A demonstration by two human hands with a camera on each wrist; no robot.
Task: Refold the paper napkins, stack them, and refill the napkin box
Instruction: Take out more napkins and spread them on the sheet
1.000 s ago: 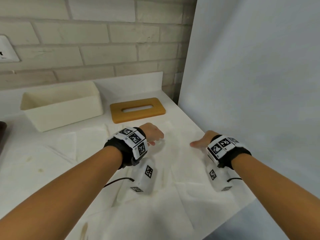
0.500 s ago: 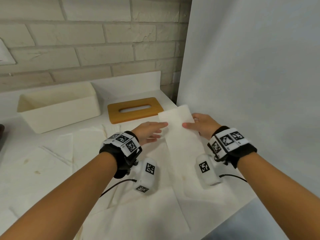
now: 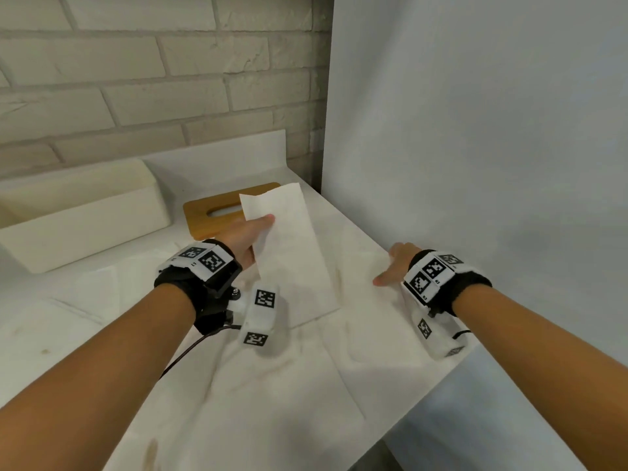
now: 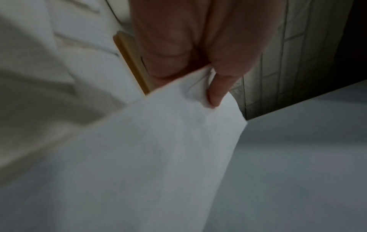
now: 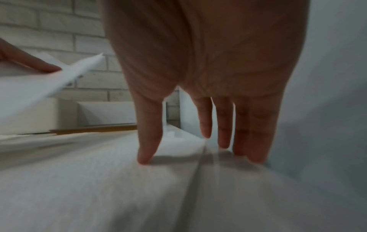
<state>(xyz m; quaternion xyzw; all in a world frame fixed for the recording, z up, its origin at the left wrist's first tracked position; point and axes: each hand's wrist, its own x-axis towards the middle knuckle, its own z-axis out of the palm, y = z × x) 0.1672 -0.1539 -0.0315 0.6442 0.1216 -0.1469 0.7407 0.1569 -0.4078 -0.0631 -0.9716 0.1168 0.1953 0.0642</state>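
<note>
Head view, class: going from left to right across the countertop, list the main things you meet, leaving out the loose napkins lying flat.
White napkin box → wooden lid → folded napkin held in the left hand → right hand → grey wall panel.

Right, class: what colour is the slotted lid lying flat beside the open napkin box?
The lid is orange-brown, like wood; the head view shows it best.

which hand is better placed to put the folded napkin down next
Left, probably. The left hand already pinches the folded napkin in the air, on the side of the open napkin box. The right hand lies flat, fingers straight, on an unfolded napkin.
</note>
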